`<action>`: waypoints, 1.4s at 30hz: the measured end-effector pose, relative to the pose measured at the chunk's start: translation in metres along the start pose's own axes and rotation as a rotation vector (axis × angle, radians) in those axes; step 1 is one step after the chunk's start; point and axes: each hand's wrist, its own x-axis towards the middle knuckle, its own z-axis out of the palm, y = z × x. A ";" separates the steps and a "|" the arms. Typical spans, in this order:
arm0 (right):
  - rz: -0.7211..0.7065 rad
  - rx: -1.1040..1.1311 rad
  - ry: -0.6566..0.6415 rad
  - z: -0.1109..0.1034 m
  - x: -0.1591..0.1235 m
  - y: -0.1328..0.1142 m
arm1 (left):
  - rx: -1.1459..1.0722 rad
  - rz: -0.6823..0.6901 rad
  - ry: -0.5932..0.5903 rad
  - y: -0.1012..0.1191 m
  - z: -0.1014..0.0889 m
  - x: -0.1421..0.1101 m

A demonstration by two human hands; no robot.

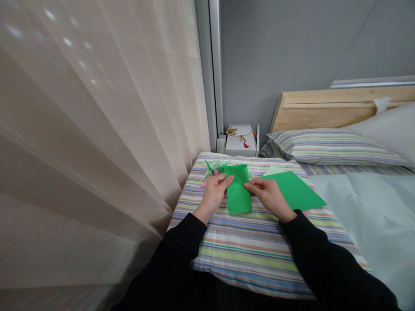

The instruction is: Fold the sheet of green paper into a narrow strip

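A green sheet of origami paper (239, 196), folded into a tall rectangle, is held up between both hands above the striped cloth. My left hand (216, 186) pinches its left edge, thumb lying over the front. On the opposite edge, my right hand (264, 192) grips the paper between thumb and fingers. Behind my left hand lie green and pink folded paper pieces (212, 166), partly covered by the hand. A flat stack of green paper (296, 190) rests beside my right hand, with paler green and pink edges showing beneath it.
The striped cloth (246, 250) covers the surface in front of me. A beige curtain (129, 108) hangs close on the left. At the back stands a white cabinet (240, 149) with small trinkets on top. To the right is a bed with a striped pillow (337, 146) and wooden headboard (311, 113).
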 end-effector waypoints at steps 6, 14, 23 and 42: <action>0.054 0.090 -0.087 0.004 -0.002 0.002 | 0.017 -0.008 -0.017 -0.001 0.000 -0.001; 0.075 0.002 -0.091 0.003 -0.002 0.002 | 0.025 -0.014 0.007 0.000 0.001 -0.001; 0.159 0.149 -0.120 0.006 -0.004 -0.003 | -0.007 -0.032 0.029 0.001 0.000 0.000; 0.094 0.092 -0.148 0.000 -0.002 0.002 | -0.142 -0.127 0.007 0.010 0.003 -0.005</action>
